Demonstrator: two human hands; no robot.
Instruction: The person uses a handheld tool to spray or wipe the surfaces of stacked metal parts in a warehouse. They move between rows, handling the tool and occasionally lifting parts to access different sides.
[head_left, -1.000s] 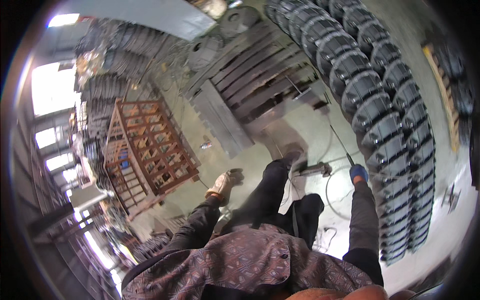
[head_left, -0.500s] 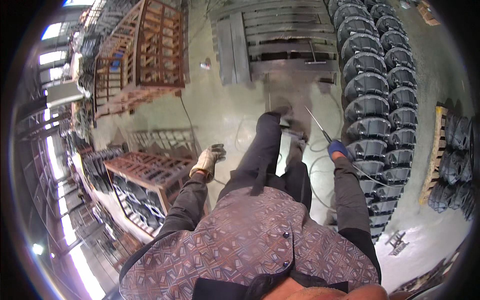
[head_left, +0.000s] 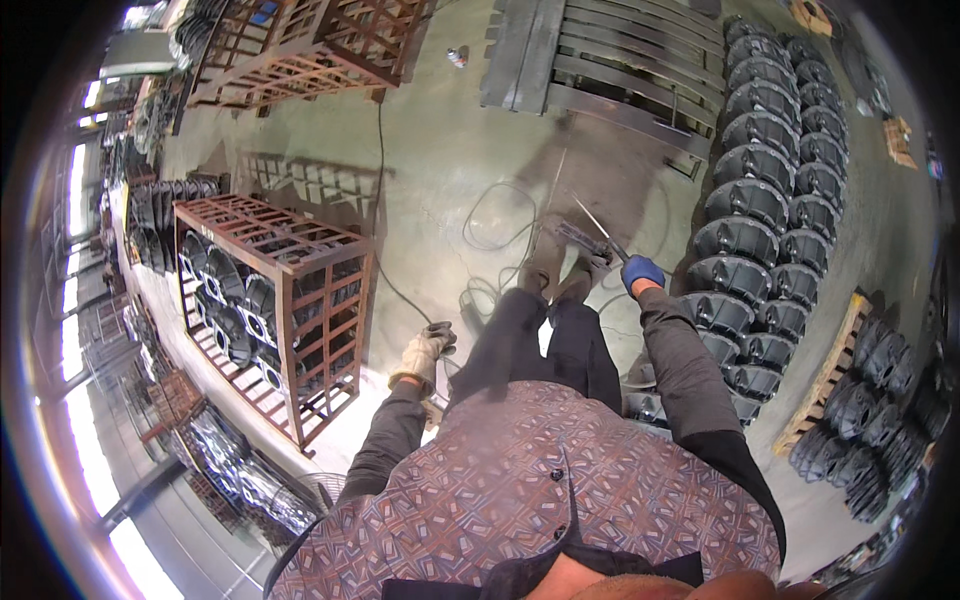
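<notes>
My right hand [head_left: 642, 274], in a blue glove, is closed round the dark handle of a long thin rod tool [head_left: 594, 220]. The rod points forward and to the left, over the floor in front of my feet. On the left, my left hand [head_left: 428, 352] wears a cream work glove and hangs beside my thigh. Its fingers are loosely bent and partly apart, with nothing seen in them. A dark cable [head_left: 392, 284] lies on the floor and passes behind that glove. My feet stand close together, near loops of thin hose [head_left: 470, 228].
A rusty metal crate [head_left: 290, 262] of dark castings stands at left, another crate [head_left: 330, 60] farther ahead. Slatted dark pallets [head_left: 620, 60] lie in front. Rows of dark round housings [head_left: 740, 205] line the right, beyond them a wooden pallet [head_left: 815, 385] with stacked parts.
My legs have moved from a stride to feet nearly together. The crates, pallets and housings have shifted in view. My right hand keeps the rod tool; the left glove's fingers are more bent.
</notes>
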